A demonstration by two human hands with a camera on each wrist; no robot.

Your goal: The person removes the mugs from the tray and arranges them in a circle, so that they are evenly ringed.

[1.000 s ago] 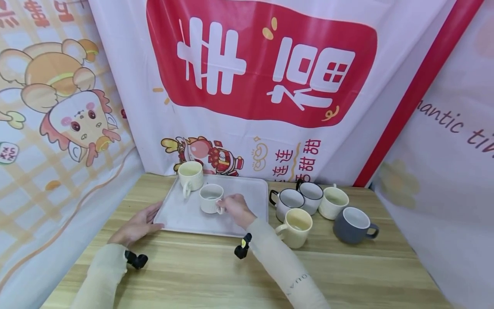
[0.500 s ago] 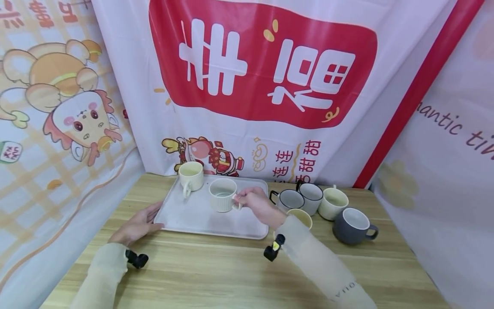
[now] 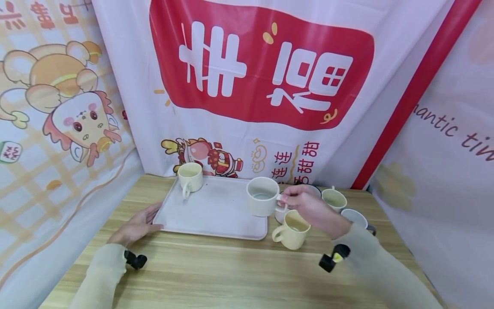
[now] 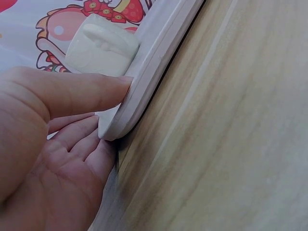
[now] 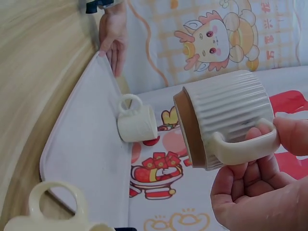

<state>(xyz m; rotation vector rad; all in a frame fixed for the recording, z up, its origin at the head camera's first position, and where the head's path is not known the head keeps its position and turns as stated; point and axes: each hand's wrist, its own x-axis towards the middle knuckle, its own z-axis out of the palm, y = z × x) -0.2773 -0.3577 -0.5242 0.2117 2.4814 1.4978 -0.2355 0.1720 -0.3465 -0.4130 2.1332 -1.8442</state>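
My right hand (image 3: pixel 310 210) grips the handle of a white ribbed mug (image 3: pixel 263 199), held up over the right end of a white tray (image 3: pixel 216 214). The right wrist view shows the mug's ribbed side (image 5: pixel 231 106) and unglazed brown base, fingers curled through the handle. At the tray's front left corner lies my left hand (image 3: pixel 137 225). Its thumb touches the front rim and its straight fingers lie along the left side, as the left wrist view shows. A pale green mug (image 3: pixel 191 177) stands at the tray's back left, handle toward the front.
Right of the tray stand a cream-yellow mug (image 3: pixel 295 234), another pale mug (image 3: pixel 335 199) and a dark grey mug (image 3: pixel 355 218). White mugs with dark rims (image 3: pixel 314 189) are partly hidden behind the right hand. Printed cloth (image 3: pixel 262 64) hangs behind the wooden table (image 3: pixel 193 270).
My right hand has lifted the white ribbed mug off the middle of the tray and carried it to the right. The left hand and tray have stayed in place.
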